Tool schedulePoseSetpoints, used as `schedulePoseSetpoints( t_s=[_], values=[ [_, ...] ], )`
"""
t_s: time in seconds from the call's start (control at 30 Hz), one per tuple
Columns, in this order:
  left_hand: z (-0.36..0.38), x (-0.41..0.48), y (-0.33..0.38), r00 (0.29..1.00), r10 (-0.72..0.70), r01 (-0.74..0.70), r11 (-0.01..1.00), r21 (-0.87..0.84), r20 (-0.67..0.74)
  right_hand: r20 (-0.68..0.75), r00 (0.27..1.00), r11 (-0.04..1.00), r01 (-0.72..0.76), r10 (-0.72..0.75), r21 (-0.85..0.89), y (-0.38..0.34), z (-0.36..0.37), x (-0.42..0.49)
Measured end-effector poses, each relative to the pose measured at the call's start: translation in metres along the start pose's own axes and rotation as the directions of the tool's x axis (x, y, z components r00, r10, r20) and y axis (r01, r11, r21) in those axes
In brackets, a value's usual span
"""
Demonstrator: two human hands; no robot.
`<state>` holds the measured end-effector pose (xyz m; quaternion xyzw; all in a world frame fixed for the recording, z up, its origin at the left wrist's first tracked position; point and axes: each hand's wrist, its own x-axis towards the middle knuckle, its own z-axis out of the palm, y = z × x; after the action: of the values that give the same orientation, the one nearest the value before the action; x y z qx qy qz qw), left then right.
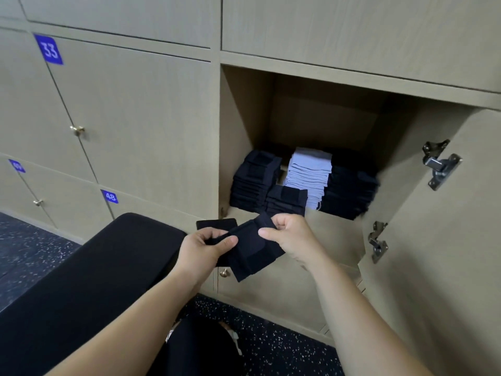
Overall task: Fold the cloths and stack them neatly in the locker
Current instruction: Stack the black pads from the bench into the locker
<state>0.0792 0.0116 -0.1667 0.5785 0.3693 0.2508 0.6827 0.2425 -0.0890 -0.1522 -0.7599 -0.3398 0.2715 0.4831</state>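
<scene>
Head view: the locker (244, 109) already holds dark stacks (254, 180) and a light blue pile (309, 175); left hand (200, 248) and right hand (290, 234) each clamp their grip on one dark cloth (252, 253) just outside the opening, seemingly half-folded, not yet stacked

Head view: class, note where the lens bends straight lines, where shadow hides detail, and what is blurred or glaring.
In the head view the wide lens bows the locker edges, most at the open door; shadow fills the locker's back, flattening the dark stacks while the light blue stack reads clearly; the left hand, right hand and held cloth look soft; only a hinge glints.
</scene>
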Motion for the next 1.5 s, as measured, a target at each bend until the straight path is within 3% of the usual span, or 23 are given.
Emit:
schedulePoseSetpoints(
  t_s=[0.17, 0.33, 0.57, 0.67, 1.0, 1.13, 1.27, 1.37, 1.5],
  values=[
    [-0.010, -0.006, 0.002, 0.996, 0.065, -0.055, 0.987, 0.150, -0.062, -0.161, 0.981, 0.988, -0.084, 0.104, 0.130, 0.014, -0.010, -0.006],
    [0.001, -0.008, 0.003, 0.996, 0.089, -0.084, 0.962, 0.260, -0.006, -0.332, 0.921, 0.970, -0.145, 0.204, 0.195, 0.033, -0.035, 0.005],
    [0.026, 0.011, -0.004, 0.997, 0.071, -0.074, 0.985, 0.157, 0.024, -0.478, 0.852, 0.960, -0.091, 0.214, 0.267, 0.039, -0.067, 0.045],
    [0.033, 0.026, -0.010, 0.998, 0.031, -0.036, 0.994, 0.107, 0.046, -0.533, 0.795, 0.925, -0.091, 0.291, 0.369, 0.034, -0.077, 0.070],
    [0.052, 0.078, -0.029, 0.997, -0.043, 0.038, 0.996, 0.077, 0.063, -0.421, 0.805, 0.818, -0.132, 0.418, 0.560, 0.038, -0.083, 0.158],
    [0.057, 0.092, -0.033, 0.996, -0.048, 0.042, 0.996, 0.080, 0.073, -0.458, 0.796, 0.861, -0.148, 0.396, 0.486, 0.054, -0.077, 0.173],
    [0.059, 0.100, -0.038, 0.993, -0.081, 0.077, 0.996, 0.047, 0.091, -0.539, 0.799, 0.964, -0.208, 0.266, 0.167, 0.073, -0.072, 0.180],
    [0.061, 0.101, -0.040, 0.992, -0.087, 0.088, 0.996, 0.001, 0.086, -0.598, 0.774, 0.948, -0.311, 0.207, -0.074, 0.077, -0.070, 0.176],
    [0.061, 0.096, -0.037, 0.992, -0.090, 0.096, 0.993, -0.066, 0.090, -0.614, 0.772, 0.926, -0.335, 0.163, -0.176, 0.076, -0.069, 0.169]
  ],
)
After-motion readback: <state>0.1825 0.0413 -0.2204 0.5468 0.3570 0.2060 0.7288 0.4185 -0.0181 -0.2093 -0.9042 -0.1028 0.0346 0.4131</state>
